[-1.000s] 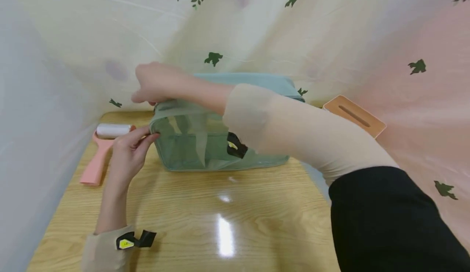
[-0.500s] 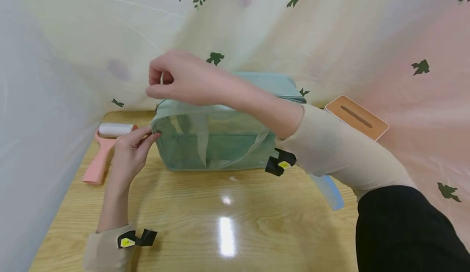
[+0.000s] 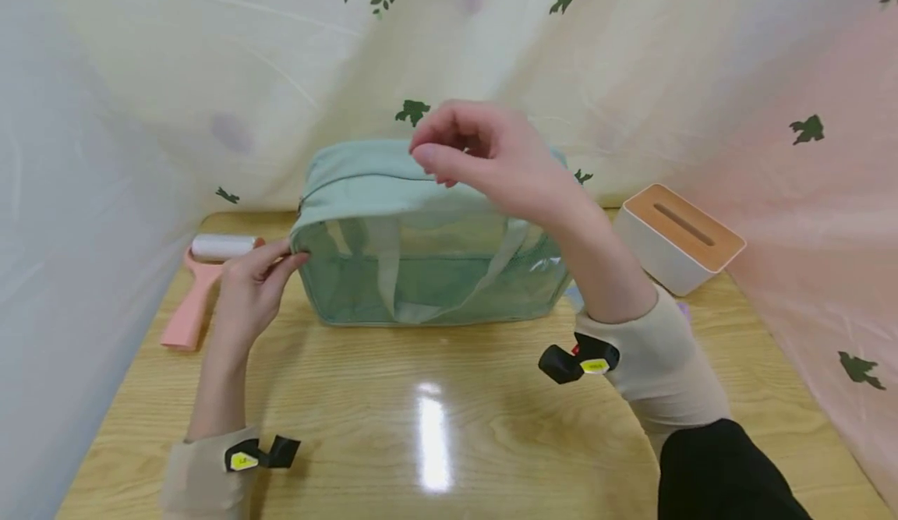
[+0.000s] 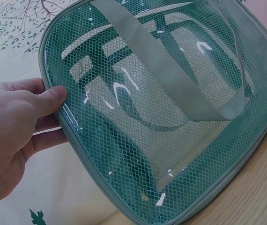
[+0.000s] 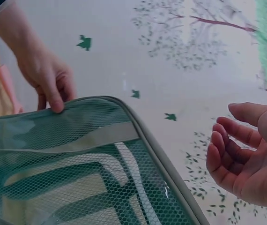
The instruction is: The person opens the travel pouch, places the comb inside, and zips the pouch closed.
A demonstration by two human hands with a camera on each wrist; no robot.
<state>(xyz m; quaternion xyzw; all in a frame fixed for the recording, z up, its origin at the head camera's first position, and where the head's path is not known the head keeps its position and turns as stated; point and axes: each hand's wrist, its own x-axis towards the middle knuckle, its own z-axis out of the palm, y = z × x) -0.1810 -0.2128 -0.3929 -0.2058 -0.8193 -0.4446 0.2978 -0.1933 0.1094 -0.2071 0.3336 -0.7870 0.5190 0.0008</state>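
A green bag [image 3: 449,286] with clear mesh sides and cloth handles stands upright on the table, and a seam line runs along its top. My left hand [image 3: 249,290] pinches the bag's left edge between thumb and fingers; the left wrist view shows the thumb [image 4: 55,97] on the near side of the rim. My right hand [image 3: 501,161] is raised over the right part of the bag's top, its fingers loosely bent and holding nothing. In the right wrist view, the right hand [image 5: 253,152] is apart from the bag [image 5: 91,159], thumb away from the fingers.
A pink lint roller [image 3: 191,309] with a white roll lies left of the bag, behind my left hand. A white tissue box [image 3: 662,247] with a wood-coloured lid stands at the right. Patterned cloth [image 3: 337,60] hangs behind the wooden table [image 3: 337,411].
My right hand has moved from the bag's top left corner rightward above the bag, uncovering the top and the tissue box. My left hand keeps hold of the left edge.
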